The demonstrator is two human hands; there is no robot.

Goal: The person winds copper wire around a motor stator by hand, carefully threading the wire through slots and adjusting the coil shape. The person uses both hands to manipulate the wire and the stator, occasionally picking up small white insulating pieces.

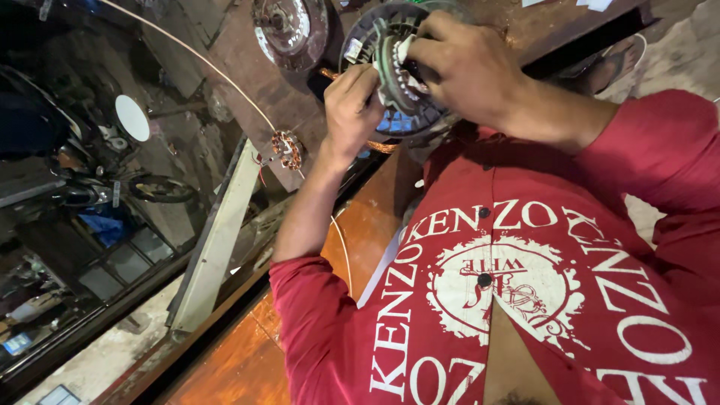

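Observation:
Both my hands hold a round motor stator [390,90], grey and ringed with white slot pieces and windings, close in front of my chest. My right hand [469,67] wraps over its top right side. Fingers curled, my left hand [352,105] pinches its left edge. A thin copper wire [210,67] runs from the upper left down towards a small copper-wound coil [287,148] just left of my left wrist. My red printed shirt [525,300] fills the lower right.
A second round metal motor part [289,26] lies on the brown wooden bench [240,360] beyond my hands. A white strip [381,266] rests by my left arm. Past a pale beam [217,240] stands a motorbike [97,165] with a round mirror [132,118].

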